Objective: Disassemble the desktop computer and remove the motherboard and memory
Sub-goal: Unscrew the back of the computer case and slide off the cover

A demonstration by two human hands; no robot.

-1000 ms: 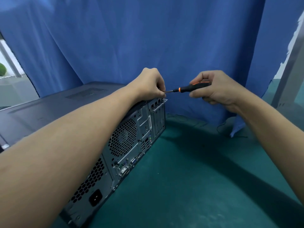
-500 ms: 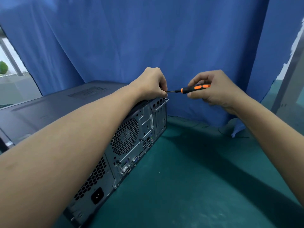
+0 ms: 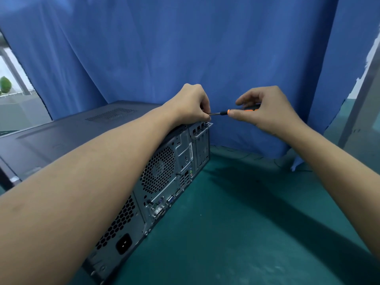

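A desktop computer case [image 3: 164, 177] lies on its side on the green table, its rear panel with fan grille and ports facing me. My left hand [image 3: 191, 103] is curled at the case's far upper rear corner, fingertips at the tip of the screwdriver shaft. A small screwdriver [image 3: 226, 112] with a black and orange handle points left at that corner. My right hand [image 3: 265, 108] pinches its handle between thumb and fingers. The screw itself is hidden under my left fingers.
The dark side panel [image 3: 72, 136] of the case stretches off to the left. A blue curtain [image 3: 185, 48] hangs close behind the case. The green table mat [image 3: 236, 233] spreads to the right and front. A metal frame post [image 3: 362, 95] stands at the right edge.
My right hand's fingers have shifted along the screwdriver handle, as in turning it. The view has moved slightly closer. My left hand stays at the case corner.
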